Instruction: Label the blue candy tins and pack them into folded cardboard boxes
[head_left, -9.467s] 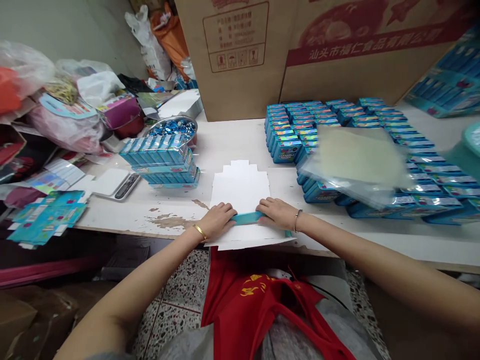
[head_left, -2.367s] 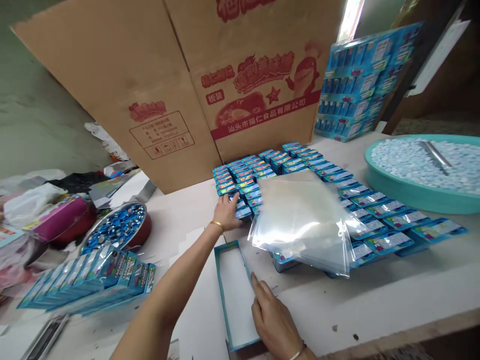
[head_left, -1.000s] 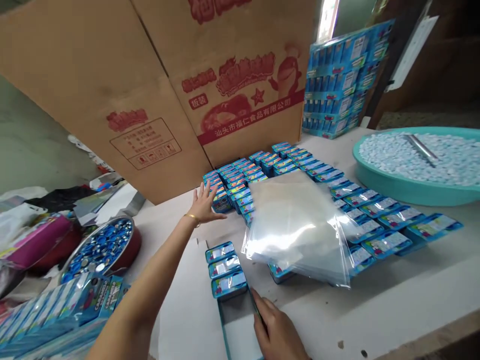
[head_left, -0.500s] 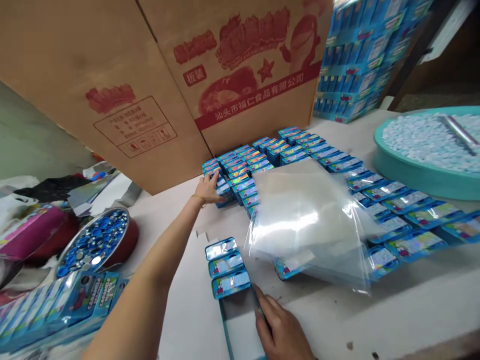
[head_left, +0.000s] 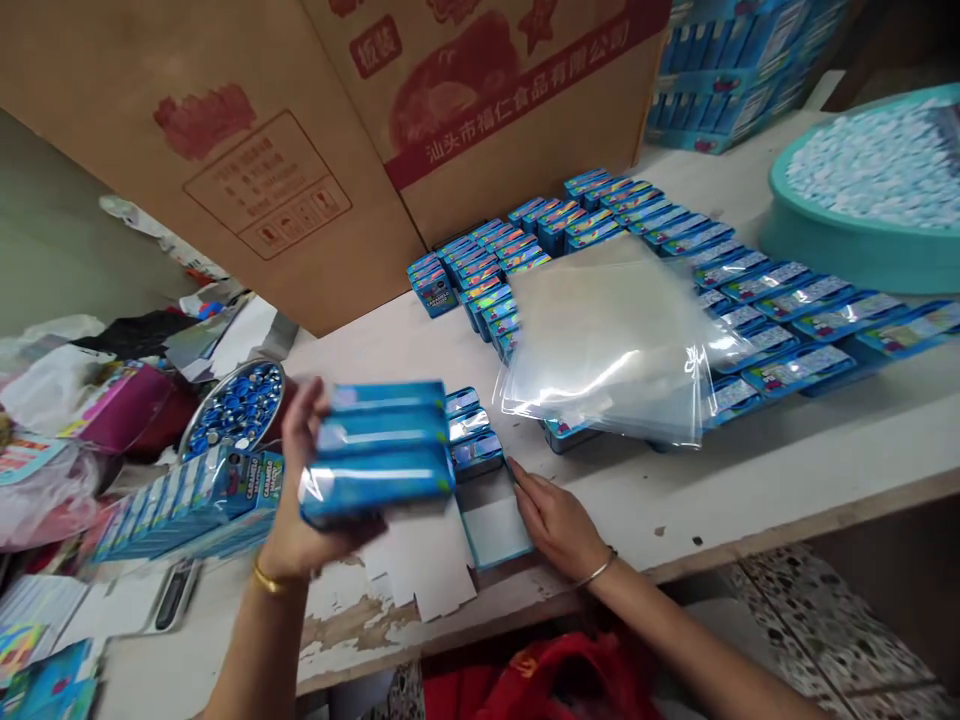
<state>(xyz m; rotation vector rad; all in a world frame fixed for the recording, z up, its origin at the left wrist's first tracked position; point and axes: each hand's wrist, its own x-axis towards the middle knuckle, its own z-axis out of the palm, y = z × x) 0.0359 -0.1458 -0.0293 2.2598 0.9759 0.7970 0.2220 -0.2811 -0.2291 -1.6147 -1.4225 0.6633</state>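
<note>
My left hand [head_left: 304, 500] is wrapped round three blue candy boxes [head_left: 379, 445] held side by side above the table, blurred by motion. Behind and to their right, three more boxes [head_left: 472, 435] stand in the far end of an open shallow carton tray [head_left: 499, 530]. The near part of the tray shows its bare white bottom. My right hand [head_left: 559, 520] grips the tray's right wall, fingers along the outside; the thumb is partly hidden. White cardboard flaps [head_left: 431, 560] lie just left of the tray.
Rows of blue boxes [head_left: 772, 290] stand behind, partly under clear plastic bags [head_left: 607, 340]. A large carton [head_left: 247, 130] backs the table. A teal tub [head_left: 847, 240] of candies is at right; a bowl of blue-and-silver pieces [head_left: 238, 405] and packed boxes [head_left: 191, 490] are at left.
My left hand has taken three boxes from the left end of the back rows and brought them nearer, left of the tray. My right hand stays at the tray. The view has tilted down.
</note>
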